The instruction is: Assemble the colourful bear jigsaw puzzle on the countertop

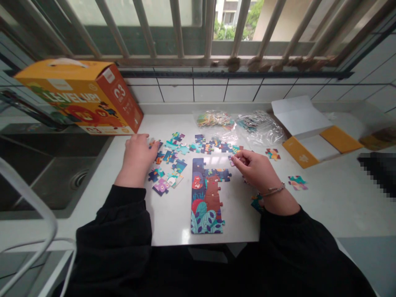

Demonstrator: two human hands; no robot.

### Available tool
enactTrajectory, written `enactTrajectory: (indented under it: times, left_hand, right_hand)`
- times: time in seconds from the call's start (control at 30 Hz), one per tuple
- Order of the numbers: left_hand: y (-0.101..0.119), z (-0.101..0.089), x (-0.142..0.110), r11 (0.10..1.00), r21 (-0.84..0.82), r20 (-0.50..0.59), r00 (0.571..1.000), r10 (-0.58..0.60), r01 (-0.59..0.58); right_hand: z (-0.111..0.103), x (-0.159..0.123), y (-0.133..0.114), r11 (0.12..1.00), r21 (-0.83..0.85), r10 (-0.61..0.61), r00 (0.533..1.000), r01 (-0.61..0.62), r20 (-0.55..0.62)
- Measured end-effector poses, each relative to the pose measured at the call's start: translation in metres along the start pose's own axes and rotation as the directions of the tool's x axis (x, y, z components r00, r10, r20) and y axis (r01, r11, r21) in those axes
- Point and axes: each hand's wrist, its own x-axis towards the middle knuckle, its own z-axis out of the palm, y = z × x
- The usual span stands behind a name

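Observation:
A partly joined jigsaw puzzle (206, 202) lies on the white counter in front of me, with a brown animal, a red shape and teal leaves on it. My right hand (252, 167) is just right of its upper end, thumb and fingers pinching a small purplish puzzle piece (231, 161). My left hand (139, 154) rests at the left of the loose pieces, fingers apart and touching or covering a dark blue piece (158, 144). Loose puzzle pieces (170, 156) spread beside and above the joined part. Under my right wrist a dark teal piece (256, 203) is partly hidden.
An orange puzzle box (80, 99) stands at the back left by the sink (55, 165). Clear bags of pieces (216, 119) lie at the back, near an open yellow box (305, 150). Two loose pieces, one orange (273, 154) and one teal-pink (297, 182), sit farther right. A white cable (37, 194) hangs left.

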Motion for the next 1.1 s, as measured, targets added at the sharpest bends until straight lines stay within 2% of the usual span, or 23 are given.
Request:
enactTrajectory:
  times: [0.13,0.27,0.4,0.53,0.6,0.63,0.7,0.77,0.87,0.93,1.0,1.07,1.1]
  left_hand:
    - [-0.003,0.011,0.007,0.998,0.030,0.104,0.993,-0.056,0.053]
    - [-0.007,0.011,0.011,0.987,-0.048,0.158,0.977,-0.147,0.156]
    - [-0.005,0.007,0.008,0.971,-0.147,0.126,0.977,-0.172,0.190]
    - [0.007,-0.001,0.001,0.952,-0.292,-0.011,0.995,-0.101,0.094]
    - [0.020,-0.003,-0.005,0.887,-0.461,-0.038,0.997,-0.067,0.042]
    - [0.028,-0.002,-0.010,0.819,-0.573,-0.009,0.999,-0.032,0.021]
    - [0.048,0.001,-0.023,0.606,-0.795,0.094,0.992,0.081,0.026]
    - [0.071,0.008,-0.040,0.412,-0.909,0.160,0.963,0.217,0.058]
    - [0.102,0.019,-0.067,0.248,-0.951,0.274,0.870,0.410,0.184]
    - [0.116,0.023,-0.082,0.236,-0.942,0.330,0.791,0.516,0.239]
    - [0.124,0.024,-0.091,0.272,-0.934,0.350,0.742,0.572,0.231]
    - [0.125,0.022,-0.093,0.358,-0.926,0.327,0.735,0.594,0.123]
    - [0.124,0.021,-0.092,0.413,-0.910,0.298,0.739,0.604,0.029]
  right_hand:
    - [0.000,0.000,0.000,1.000,-0.006,-0.012,1.000,0.012,-0.002]
    - [0.000,0.000,0.000,1.000,-0.003,0.002,1.000,-0.002,0.016]
    - [0.001,0.000,0.000,1.000,-0.011,-0.007,1.000,0.007,0.027]
    - [0.001,0.000,-0.001,0.999,0.011,-0.033,0.999,0.032,0.015]
    - [0.001,0.000,-0.003,0.998,0.034,-0.051,0.999,0.051,0.012]
    - [0.001,0.000,-0.004,0.997,0.055,-0.062,0.998,0.061,0.015]
    - [0.002,0.000,-0.007,0.990,0.122,-0.079,0.996,0.074,0.036]
    - [0.004,-0.001,-0.011,0.971,0.227,-0.087,0.994,0.071,0.063]
    - [0.007,-0.003,-0.016,0.915,0.401,-0.112,0.985,0.051,0.129]
    - [0.009,-0.004,-0.017,0.883,0.469,-0.132,0.975,0.033,0.180]
    - [0.010,-0.004,-0.017,0.867,0.498,-0.134,0.967,0.007,0.219]
    - [0.010,-0.003,-0.016,0.846,0.533,-0.121,0.965,-0.023,0.233]
    - [0.010,-0.003,-0.015,0.833,0.553,-0.111,0.967,-0.037,0.231]
